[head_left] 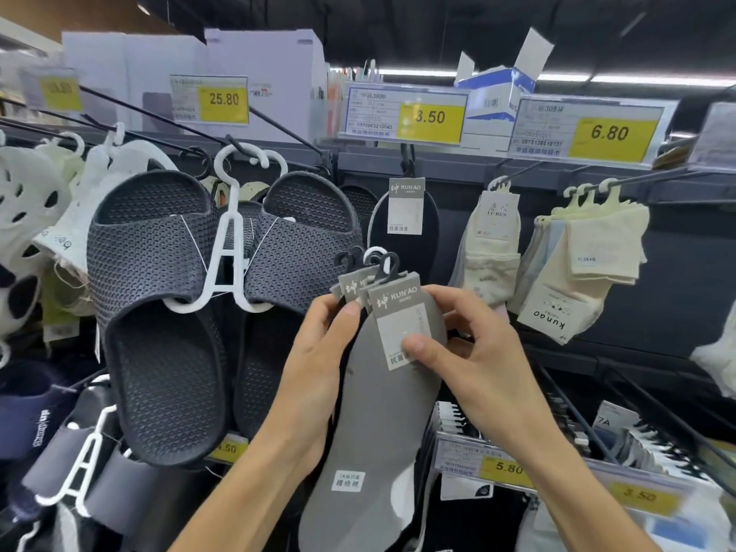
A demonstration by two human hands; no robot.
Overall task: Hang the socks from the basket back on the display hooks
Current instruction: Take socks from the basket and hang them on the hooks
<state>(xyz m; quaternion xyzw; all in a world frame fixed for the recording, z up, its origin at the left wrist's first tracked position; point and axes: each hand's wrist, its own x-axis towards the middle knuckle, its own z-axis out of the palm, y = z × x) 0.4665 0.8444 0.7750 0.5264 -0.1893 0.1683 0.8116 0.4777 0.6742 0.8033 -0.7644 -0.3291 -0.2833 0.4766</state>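
Socks (378,432) up in front of the rack, held in both hands at centre frame, just below and in front of a hung black sock (422,241). The long axis runs close to upright, tipped a little: hangers (388,264) at the top towards the shelf, toe end down and slightly left at the bottom edge. The left hand (318,352) grips the bundle at its left edge, fingers curled behind and thumb on the front by the cards. The right hand (478,352) pinches the front card (398,312), thumb flat on its face, fingers tucked behind. This is a shop display with a dark back panel (677,272), dark pegs sticking out and a dim ceiling with strip lights. The black sock hangs from a peg (408,157) under a yellow 3.50 price tag (432,116). Dark mesh slippers (159,292) hang to the left on a white hanger, and cream socks (490,249) to the right. The front sock is flat and plain grey, with a small white sticker low down. Its grey-and-white card reads KUN'AO, more cards are fanned behind it, and the small hangers are black and white.
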